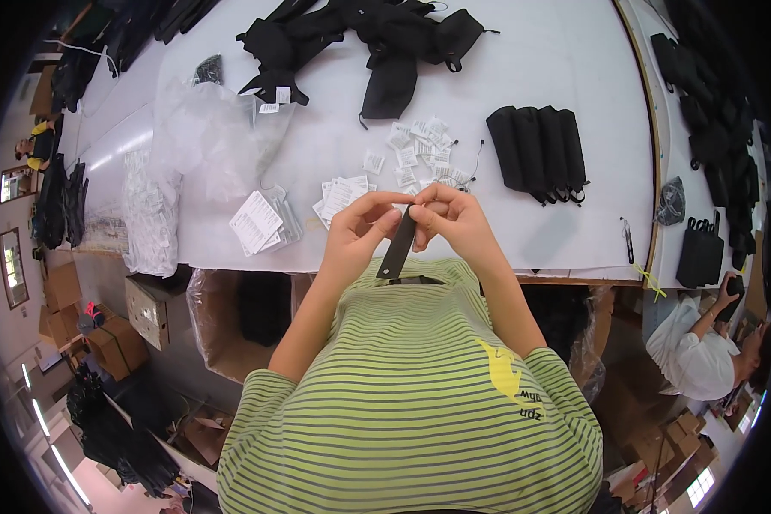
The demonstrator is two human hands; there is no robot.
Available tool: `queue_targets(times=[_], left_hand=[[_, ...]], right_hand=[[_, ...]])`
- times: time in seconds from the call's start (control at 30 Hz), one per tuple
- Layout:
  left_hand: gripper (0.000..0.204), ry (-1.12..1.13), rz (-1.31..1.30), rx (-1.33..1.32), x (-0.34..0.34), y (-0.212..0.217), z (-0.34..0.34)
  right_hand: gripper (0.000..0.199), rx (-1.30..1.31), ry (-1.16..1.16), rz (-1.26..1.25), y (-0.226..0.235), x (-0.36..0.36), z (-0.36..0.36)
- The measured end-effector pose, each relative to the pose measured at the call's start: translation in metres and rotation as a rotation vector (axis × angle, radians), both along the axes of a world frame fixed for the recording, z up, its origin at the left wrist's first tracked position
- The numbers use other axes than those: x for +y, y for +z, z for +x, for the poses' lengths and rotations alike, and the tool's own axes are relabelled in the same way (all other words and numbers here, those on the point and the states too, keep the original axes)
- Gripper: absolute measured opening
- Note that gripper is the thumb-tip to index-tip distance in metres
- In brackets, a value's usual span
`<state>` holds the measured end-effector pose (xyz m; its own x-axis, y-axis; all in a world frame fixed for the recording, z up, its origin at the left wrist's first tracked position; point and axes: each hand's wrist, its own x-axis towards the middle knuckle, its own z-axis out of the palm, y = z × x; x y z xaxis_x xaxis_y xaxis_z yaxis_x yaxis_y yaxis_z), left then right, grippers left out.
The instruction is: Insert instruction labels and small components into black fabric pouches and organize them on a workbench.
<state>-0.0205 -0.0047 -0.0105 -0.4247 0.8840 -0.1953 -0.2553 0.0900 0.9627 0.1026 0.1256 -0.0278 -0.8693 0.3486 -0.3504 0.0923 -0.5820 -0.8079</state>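
The black strip (396, 248) is up in the air between the two hands, in front of the striped shirt (411, 385), close to the middle of the near edge of the table (600, 248). Its top end is up by the fingertips and its free end slants down toward the shirt, with a tiny pale mark near the bottom. The right hand (456, 221) has its thumb and fingers closed on the top end. The left hand (360, 224) has its thumb and pointing finger bent in, with just a small gap, right by that same end; I cannot tell if they pinch the strip or only touch it. The strip looks thin, flat and light. I think it is a bit stiff, since it hangs straight, but it would likely bend. Its flat face may be smooth and a little slippery, so a small pinch on the top end, or on both long sides, should be good. It does not look easy to break. Past the hands lie loose white tags (428, 154). A pile of white cards (255, 224) sits to the left, near the near edge, and a row of black pouches (535, 154) lies toward the right edge.
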Motion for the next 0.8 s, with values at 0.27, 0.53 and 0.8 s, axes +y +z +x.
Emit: queue_targets(times=[0.27,0.53,0.8], left_hand=[[0.01,0.09,-0.041,-0.027,0.044,-0.034,-0.02],[0.124,0.455,-0.502,0.118,0.251,-0.131,-0.192],[0.102,0.522,-0.973,0.417,0.33,-0.182,-0.233]], right_hand=[[0.019,-0.025,-0.026,-0.032,-0.02,0.027,-0.014],[0.019,-0.111,-0.253,-0.051,-0.049,0.071,-0.012],[0.02,-0.215,-0.431,-0.131,-0.075,0.077,0.009]])
